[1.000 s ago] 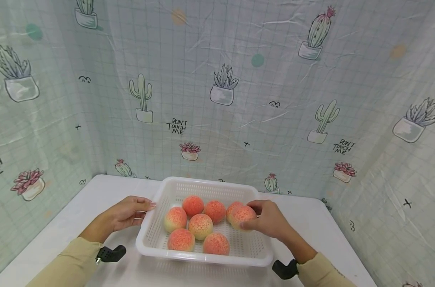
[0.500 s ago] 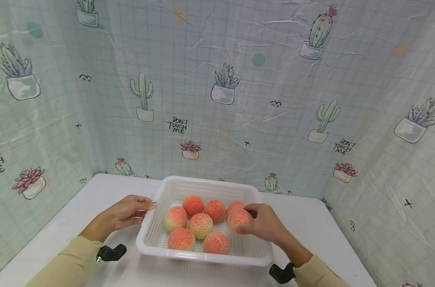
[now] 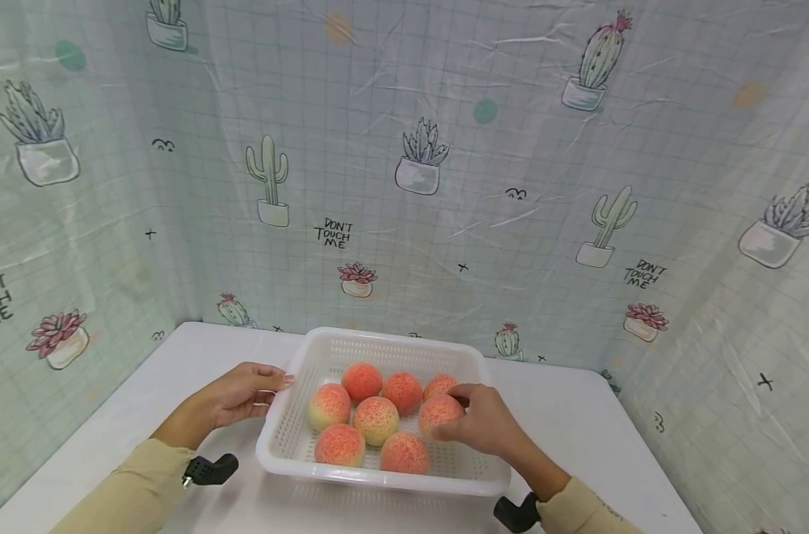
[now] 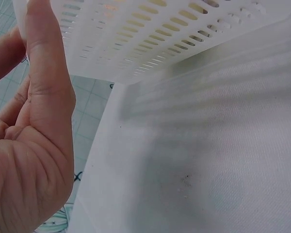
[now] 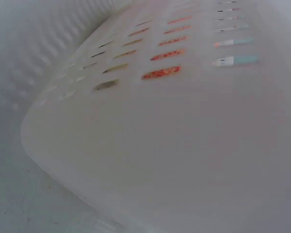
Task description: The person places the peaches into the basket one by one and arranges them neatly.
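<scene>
A white plastic basket [image 3: 384, 479] with slotted walls holds several red-and-yellow peaches [image 3: 376, 420]. At its left side my left hand [image 3: 242, 393] grips the rim. In the left wrist view the left hand [image 4: 39, 131] has its thumb along the outside of the basket wall [image 4: 94, 68]. My right hand [image 3: 482, 423] reaches over the right rim and holds a peach [image 3: 439, 415] between thumb and fingers, low inside the basket. Another peach [image 3: 440, 385] lies just behind it. The right wrist view is filled by the basket wall [image 5: 155, 141]; the right hand is hidden there.
The basket stands on a white table [image 3: 551, 415], slightly turned. A cactus-print curtain [image 3: 351, 148] encloses the table at the back and both sides. Black cameras [image 3: 210, 469] sit on both wrists.
My right hand has moved left and slightly down with the peach, which now sits deeper in the basket and in front of the peach at the back right. The left hand stays at the rim.
</scene>
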{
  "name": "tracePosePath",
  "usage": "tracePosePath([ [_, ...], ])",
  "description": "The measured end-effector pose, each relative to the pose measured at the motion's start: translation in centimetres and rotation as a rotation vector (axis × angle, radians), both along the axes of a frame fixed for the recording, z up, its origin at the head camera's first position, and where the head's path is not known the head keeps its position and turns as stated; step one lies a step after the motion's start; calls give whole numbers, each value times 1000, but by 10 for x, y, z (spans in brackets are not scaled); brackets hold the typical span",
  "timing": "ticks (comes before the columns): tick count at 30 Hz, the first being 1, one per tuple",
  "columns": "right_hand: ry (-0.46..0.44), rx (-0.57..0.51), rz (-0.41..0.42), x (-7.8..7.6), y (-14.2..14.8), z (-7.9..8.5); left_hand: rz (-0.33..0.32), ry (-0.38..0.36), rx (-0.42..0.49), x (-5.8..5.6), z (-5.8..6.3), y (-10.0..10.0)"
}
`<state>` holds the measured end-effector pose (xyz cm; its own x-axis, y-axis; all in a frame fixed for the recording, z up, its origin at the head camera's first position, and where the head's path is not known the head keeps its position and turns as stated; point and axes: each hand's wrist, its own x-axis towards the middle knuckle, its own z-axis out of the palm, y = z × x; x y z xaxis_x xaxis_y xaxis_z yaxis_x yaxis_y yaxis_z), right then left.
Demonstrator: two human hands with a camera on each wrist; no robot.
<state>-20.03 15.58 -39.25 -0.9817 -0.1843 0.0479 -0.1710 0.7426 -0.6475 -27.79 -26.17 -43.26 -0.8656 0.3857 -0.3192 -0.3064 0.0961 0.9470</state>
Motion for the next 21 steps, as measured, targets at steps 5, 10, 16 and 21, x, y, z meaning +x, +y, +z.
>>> tracePosePath([
  [5,23,45,19,1,-2,0,-7,3,2,0,1,1],
  [10,33,89,19,1,-5,-1,-20,1,14,0,2,0],
  [16,37,138,18,-1,-8,-3,-13,-6,11,-2,3,0],
  [21,30,157,16,-1,-10,-2,-25,-4,14,-1,3,0],
])
